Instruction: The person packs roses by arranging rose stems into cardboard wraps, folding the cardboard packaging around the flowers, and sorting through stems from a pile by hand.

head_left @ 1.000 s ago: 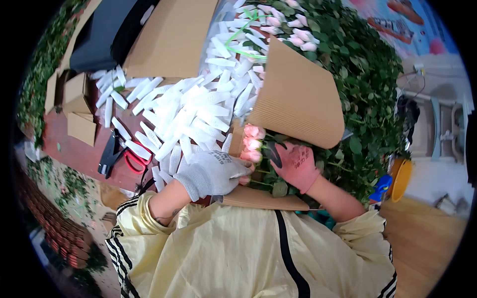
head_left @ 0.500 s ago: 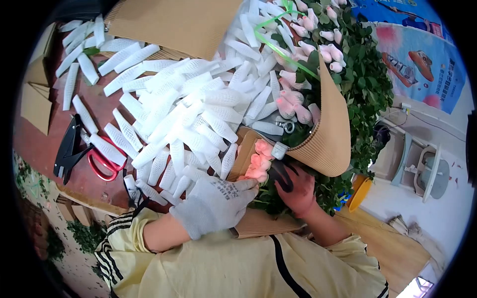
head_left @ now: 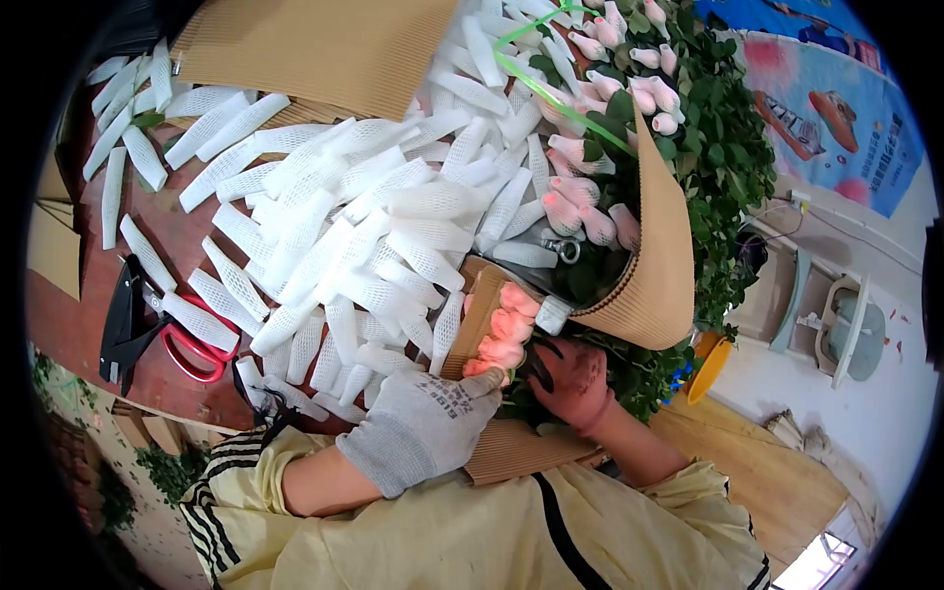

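Roses (head_left: 506, 326) x4 in row, L hand (head_left: 428, 421) touching lowest, R hand (head_left: 573, 382) nr; can't tell either grip.

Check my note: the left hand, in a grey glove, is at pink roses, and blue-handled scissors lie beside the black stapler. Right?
Not blue: the head view shows red-handled scissors beside the black stapler. The left hand, in a grey glove, is at the pink roses.
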`<state>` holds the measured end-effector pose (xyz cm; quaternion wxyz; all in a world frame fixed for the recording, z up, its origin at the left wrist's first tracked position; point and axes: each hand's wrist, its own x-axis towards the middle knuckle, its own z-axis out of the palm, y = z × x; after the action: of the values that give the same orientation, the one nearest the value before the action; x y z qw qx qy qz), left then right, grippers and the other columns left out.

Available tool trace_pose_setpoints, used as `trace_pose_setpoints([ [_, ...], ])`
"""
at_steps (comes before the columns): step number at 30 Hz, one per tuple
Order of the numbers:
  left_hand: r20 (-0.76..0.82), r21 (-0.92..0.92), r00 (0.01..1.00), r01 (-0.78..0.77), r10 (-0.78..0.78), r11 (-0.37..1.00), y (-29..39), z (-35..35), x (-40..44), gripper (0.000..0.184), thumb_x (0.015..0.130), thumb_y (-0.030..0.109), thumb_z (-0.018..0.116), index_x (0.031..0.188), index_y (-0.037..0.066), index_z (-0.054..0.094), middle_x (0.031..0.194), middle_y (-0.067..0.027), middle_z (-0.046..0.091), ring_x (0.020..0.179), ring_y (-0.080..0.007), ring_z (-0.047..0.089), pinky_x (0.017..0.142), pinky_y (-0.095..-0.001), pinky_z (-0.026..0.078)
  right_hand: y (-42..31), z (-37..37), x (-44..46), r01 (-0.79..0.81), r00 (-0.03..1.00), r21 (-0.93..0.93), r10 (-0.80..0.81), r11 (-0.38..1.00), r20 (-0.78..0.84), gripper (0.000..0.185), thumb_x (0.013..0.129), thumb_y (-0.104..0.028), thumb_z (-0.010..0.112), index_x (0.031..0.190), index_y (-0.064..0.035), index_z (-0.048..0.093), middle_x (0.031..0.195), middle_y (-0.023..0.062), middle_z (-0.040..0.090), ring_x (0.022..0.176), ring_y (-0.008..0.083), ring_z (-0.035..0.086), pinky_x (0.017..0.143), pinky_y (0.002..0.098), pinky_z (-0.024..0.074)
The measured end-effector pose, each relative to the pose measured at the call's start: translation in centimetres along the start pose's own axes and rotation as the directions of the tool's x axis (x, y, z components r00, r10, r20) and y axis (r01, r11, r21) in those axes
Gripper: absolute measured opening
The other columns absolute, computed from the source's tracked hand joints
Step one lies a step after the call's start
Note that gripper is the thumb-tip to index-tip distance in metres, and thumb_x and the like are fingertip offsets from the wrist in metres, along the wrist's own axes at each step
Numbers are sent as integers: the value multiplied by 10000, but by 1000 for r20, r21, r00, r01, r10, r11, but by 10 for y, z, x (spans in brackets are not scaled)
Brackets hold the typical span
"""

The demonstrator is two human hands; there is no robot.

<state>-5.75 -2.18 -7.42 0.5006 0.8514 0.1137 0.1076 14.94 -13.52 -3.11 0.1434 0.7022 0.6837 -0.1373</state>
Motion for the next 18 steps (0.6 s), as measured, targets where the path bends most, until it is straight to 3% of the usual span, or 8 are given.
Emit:
trace_pose_setpoints([
  [5, 2, 10, 1000, -7, 7, 1000, 1, 0, 0, 279, 783, 164, 487, 1010, 66, 617, 1035, -79, 642, 740, -163, 649, 531, -337, 486, -1, 0, 5, -28, 999, 165, 25, 986, 20, 387, 622, -215, 733, 967, -101, 599, 979, 85, 580, 834, 283, 575, 697, 403, 449],
  [9, 21, 13, 1000, -5, 4, 1000, 1, -2, 0, 287, 789, 166, 480, 1025, 65, 609, 1055, -89, 636, 751, -168, 651, 537, -335, 489, -4, -6, 6, -19, 1000, 145, 21, 989, -12, 391, 628, -207, 734, 975, -91, 597, 979, 89, 581, 834, 283, 575, 691, 407, 458],
  [11, 23, 73, 998, -52, 50, 996, 1, -5, 0, 287, 797, 169, 473, 1036, 72, 600, 1094, -89, 618, 768, -171, 652, 548, -329, 492, -1, -21, 6, -129, 981, 274, 82, 953, 178, 395, 633, -205, 738, 981, -78, 598, 1021, 87, 575, 848, 273, 575, 724, 396, 446],
  [12, 17, 73, 999, -49, 48, 996, 0, -4, 0, 287, 797, 169, 473, 1036, 72, 600, 1094, -89, 618, 768, -171, 652, 548, -329, 492, 2, -22, 2, -124, 981, 272, 77, 954, 178, 395, 633, -205, 738, 981, -78, 598, 1021, 87, 575, 848, 273, 575, 724, 396, 446],
  [14, -5, 9, 999, -41, 41, 999, 0, 0, 0, 281, 808, 173, 465, 1040, 77, 591, 1141, -74, 592, 760, -174, 647, 551, -326, 489, 7, -21, -12, -92, 990, 49, 97, 995, -98, 408, 634, -203, 744, 1000, -87, 606, 1025, 70, 583, 879, 262, 573, 780, 401, 422],
  [15, -7, 4, 999, -39, 39, 999, 2, -5, 3, 281, 808, 173, 465, 1040, 77, 591, 1141, -74, 592, 760, -174, 647, 551, -326, 489, 9, -17, -17, -91, 991, 46, 95, 995, -93, 408, 634, -203, 744, 1000, -87, 606, 1025, 70, 583, 879, 262, 573, 780, 401, 422],
  [17, 202, 15, 979, -28, 25, 999, 10, -22, 12, 265, 811, 176, 470, 1025, 76, 589, 1161, -56, 578, 736, -177, 640, 548, -331, 486, 13, -7, -24, -270, 904, 92, 285, 958, -318, 404, 628, -182, 749, 1003, -107, 621, 999, 40, 599, 910, 259, 568, 821, 416, 396],
  [18, 200, 13, 980, -26, 23, 1000, 12, -20, 18, 265, 811, 176, 470, 1025, 76, 589, 1161, -56, 578, 736, -177, 640, 548, -331, 486, 14, -9, -19, -268, 905, 90, 282, 959, -317, 404, 628, -182, 749, 1003, -107, 621, 999, 40, 599, 910, 259, 568, 821, 416, 396],
])
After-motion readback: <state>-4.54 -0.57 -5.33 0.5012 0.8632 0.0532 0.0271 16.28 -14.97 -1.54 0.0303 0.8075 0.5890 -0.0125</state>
